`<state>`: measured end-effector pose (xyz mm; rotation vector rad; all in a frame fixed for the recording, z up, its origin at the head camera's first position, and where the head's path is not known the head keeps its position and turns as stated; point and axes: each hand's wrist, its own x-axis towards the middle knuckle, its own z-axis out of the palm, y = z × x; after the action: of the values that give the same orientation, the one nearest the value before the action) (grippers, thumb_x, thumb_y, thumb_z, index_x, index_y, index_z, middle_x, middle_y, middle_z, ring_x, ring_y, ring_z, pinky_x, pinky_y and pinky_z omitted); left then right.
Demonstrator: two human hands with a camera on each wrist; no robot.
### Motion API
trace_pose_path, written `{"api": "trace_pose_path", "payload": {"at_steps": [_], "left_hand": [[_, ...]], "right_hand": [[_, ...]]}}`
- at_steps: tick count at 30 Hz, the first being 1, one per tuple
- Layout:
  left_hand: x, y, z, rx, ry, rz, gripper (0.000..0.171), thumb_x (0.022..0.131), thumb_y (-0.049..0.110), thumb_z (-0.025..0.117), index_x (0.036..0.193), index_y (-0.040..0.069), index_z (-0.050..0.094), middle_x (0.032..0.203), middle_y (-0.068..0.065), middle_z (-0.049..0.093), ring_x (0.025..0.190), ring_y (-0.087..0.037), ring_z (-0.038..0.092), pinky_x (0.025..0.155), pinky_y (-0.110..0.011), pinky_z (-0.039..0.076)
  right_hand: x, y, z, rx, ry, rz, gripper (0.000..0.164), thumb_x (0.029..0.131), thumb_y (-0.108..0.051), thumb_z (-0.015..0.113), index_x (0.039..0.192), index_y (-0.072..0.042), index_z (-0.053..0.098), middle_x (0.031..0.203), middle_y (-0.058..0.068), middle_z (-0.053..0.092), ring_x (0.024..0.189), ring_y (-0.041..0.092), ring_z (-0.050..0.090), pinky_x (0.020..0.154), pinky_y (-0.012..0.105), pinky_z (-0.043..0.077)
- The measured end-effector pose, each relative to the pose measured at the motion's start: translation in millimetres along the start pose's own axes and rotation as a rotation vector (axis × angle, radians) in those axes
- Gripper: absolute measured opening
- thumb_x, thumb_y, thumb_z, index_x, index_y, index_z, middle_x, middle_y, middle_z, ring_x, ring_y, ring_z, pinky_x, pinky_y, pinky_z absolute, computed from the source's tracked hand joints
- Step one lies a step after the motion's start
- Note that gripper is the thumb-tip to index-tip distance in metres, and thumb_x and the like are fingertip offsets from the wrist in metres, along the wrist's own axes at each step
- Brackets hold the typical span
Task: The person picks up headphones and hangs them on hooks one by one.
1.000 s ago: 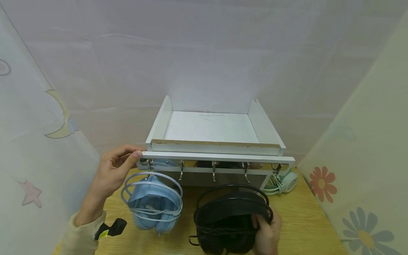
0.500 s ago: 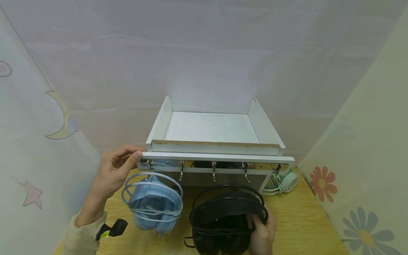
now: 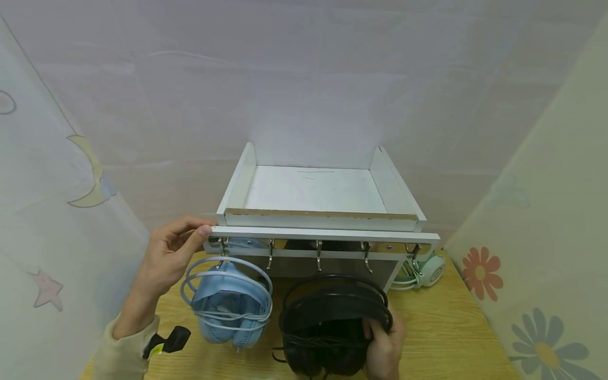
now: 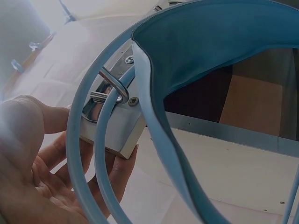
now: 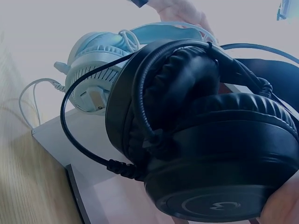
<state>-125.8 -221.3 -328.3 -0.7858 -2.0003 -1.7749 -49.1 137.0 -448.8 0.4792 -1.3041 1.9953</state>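
Note:
My left hand (image 3: 168,256) grips the left end of the white hook rail (image 3: 323,233), thumb towards me and fingers beyond it. Blue headphones (image 3: 229,285) hang from the leftmost metal hook beside this hand; in the left wrist view a thin blue outer band (image 4: 104,130) passes through that hook. My right hand (image 3: 386,348) holds black headphones (image 3: 334,309) by their right side, below and in front of the rail's middle hooks. Their cable is bundled across them. In the right wrist view a black ear cup (image 5: 219,158) covers much of the hand.
Behind the rail stands a white open-topped shelf (image 3: 313,190). Pale green headphones (image 3: 431,272) with a wound cable are at the rail's right end. Several metal hooks (image 3: 319,256) line the rail. Wooden tabletop (image 3: 442,327) lies below; printed fabric hangs around it.
My right hand has carried the black headphones a little to the left, below the middle hooks. My left hand, the rail and the blue headphones have stayed put.

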Motion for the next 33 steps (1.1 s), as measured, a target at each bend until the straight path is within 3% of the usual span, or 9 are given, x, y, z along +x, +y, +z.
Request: {"api": "trace_pose_path", "payload": {"at_steps": [6, 13, 18, 23, 33], "left_hand": [[-0.2, -0.2, 0.2, -0.015, 0.001, 0.001, 0.027, 0.103, -0.015, 0.055, 0.111, -0.001, 0.077, 0.112, 0.005, 0.076, 0.085, -0.008, 0.066, 0.077, -0.019, 0.060], [-0.5, 0.2, 0.6, -0.012, 0.007, -0.002, 0.028, 0.103, -0.015, 0.056, 0.111, 0.000, 0.077, 0.112, 0.006, 0.076, 0.084, -0.008, 0.066, 0.077, -0.019, 0.060], [-0.5, 0.5, 1.0, -0.004, 0.009, -0.005, 0.027, 0.103, -0.015, 0.056, 0.111, 0.000, 0.077, 0.111, 0.006, 0.076, 0.083, -0.008, 0.066, 0.076, -0.019, 0.060], [0.0, 0.1, 1.3, -0.019, 0.006, 0.005, 0.027, 0.103, -0.016, 0.056, 0.111, -0.001, 0.077, 0.112, 0.005, 0.076, 0.084, -0.008, 0.067, 0.077, -0.019, 0.061], [0.5, -0.6, 1.6, -0.032, 0.005, 0.015, 0.027, 0.103, -0.016, 0.055, 0.110, -0.002, 0.077, 0.112, 0.004, 0.076, 0.082, -0.008, 0.065, 0.075, -0.019, 0.061]], "right_hand": [[0, -2, 5, -0.057, 0.000, 0.017, 0.035, 0.094, 0.027, 0.036, 0.071, 0.001, 0.041, 0.060, 0.008, 0.034, 0.051, 0.018, 0.033, 0.051, 0.037, 0.026], [2, -9, 5, -0.211, 0.049, 0.155, 0.037, 0.102, 0.016, 0.042, 0.070, -0.001, 0.038, 0.059, 0.009, 0.034, 0.052, 0.019, 0.035, 0.055, 0.035, 0.033], [3, -5, 5, -0.151, 0.035, 0.093, 0.036, 0.101, 0.019, 0.042, 0.070, 0.002, 0.042, 0.059, 0.008, 0.038, 0.051, 0.019, 0.035, 0.053, 0.036, 0.030], [4, 2, 5, -0.088, 0.016, 0.037, 0.033, 0.102, 0.020, 0.041, 0.076, 0.008, 0.058, 0.059, 0.009, 0.048, 0.051, 0.018, 0.038, 0.053, 0.037, 0.030], [4, 8, 8, -0.104, 0.004, 0.029, 0.035, 0.103, 0.018, 0.040, 0.081, 0.006, 0.064, 0.066, 0.009, 0.062, 0.052, 0.018, 0.043, 0.060, 0.034, 0.037]]}}
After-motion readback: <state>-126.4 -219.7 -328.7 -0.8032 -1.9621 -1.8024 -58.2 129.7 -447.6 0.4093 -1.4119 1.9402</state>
